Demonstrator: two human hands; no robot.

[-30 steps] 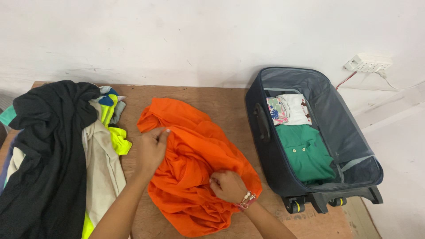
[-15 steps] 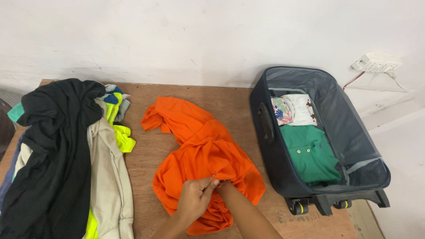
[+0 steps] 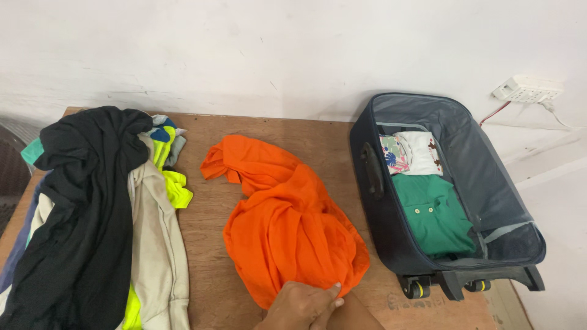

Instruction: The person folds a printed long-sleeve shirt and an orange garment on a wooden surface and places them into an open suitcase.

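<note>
Since a second ago our hands have come together from either side of the orange garment [image 3: 287,226] to its near hem, and we now see them bunched at the bottom edge. The left hand [image 3: 302,305] pinches the cloth, thumb on the hem; the right hand is hidden behind it, so we cannot tell its grip. The garment lies directly ahead on the bench [image 3: 214,299], its long axis running away and to the left, crumpled and bright. The suitcase [image 3: 452,201] stands open, off to the right.
</note>
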